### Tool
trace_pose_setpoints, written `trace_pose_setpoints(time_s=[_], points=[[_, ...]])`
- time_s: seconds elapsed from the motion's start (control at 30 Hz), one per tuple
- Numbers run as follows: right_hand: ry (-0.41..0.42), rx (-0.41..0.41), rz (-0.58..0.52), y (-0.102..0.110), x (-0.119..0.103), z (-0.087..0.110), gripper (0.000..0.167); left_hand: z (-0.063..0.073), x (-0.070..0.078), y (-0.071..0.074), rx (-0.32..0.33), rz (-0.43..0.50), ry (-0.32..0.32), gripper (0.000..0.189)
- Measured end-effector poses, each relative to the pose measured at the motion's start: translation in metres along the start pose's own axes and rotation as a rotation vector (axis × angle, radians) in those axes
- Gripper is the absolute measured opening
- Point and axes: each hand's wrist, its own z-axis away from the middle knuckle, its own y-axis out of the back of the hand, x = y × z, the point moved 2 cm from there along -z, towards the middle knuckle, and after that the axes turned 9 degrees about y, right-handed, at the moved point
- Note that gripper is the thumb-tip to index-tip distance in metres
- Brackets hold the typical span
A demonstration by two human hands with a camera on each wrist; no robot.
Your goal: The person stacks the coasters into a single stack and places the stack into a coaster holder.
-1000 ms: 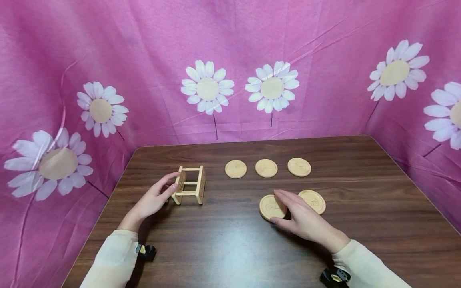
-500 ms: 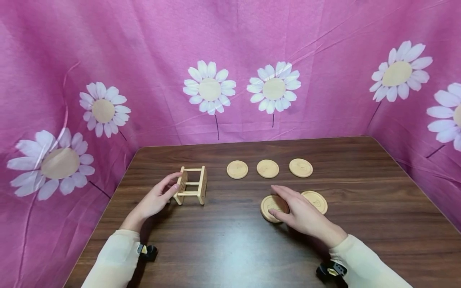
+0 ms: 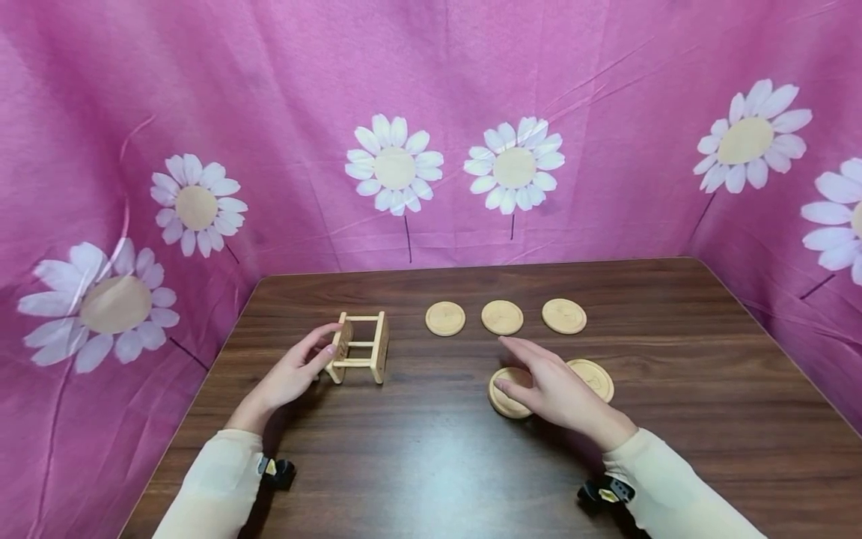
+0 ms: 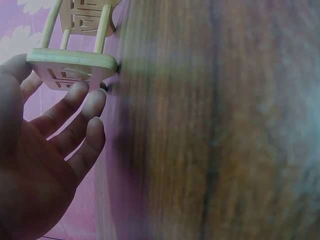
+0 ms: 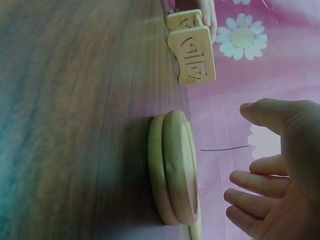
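Observation:
My left hand [image 3: 291,374] holds the left end panel of a small wooden coaster rack [image 3: 376,348], its index finger and thumb at the panel's edges. In the left wrist view, the rack's cut-out panel [image 4: 75,72] shows by the fingers. Over a stack of two round wooden coasters [image 3: 503,403] hovers my right hand [image 3: 562,389], thumb and fingers spread. In the right wrist view a gap shows between that hand [image 5: 280,165] and the stacked coasters [image 5: 175,170]. Partly behind the right hand lies another coaster [image 3: 595,378], with a line drawing on it.
Farther back, three coasters lie in a row: a left one [image 3: 445,319], a middle one [image 3: 502,318] and a right one [image 3: 564,317]. All stand on a dark wood table [image 3: 404,464]. A pink cloth [image 3: 296,90] with white daisies hangs behind and at both sides.
My right hand has let go of the upper coaster, leaving it stacked on another, and has lifted slightly away with its fingers opening. The left hand stays on the rack.

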Motion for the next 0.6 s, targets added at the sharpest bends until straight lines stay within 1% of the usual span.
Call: trace_pose_setpoints(time_s=[0.27, 0.6], points=[[0.004, 0.004, -0.004, 0.001, 0.001, -0.008, 0.065, -0.004, 0.001, -0.002, -0.005, 0.012, -0.002, 0.045], [0.004, 0.009, -0.025, -0.004, 0.004, -0.021, 0.064, -0.002, -0.002, 0.001, 0.006, -0.003, -0.009, 0.044]])
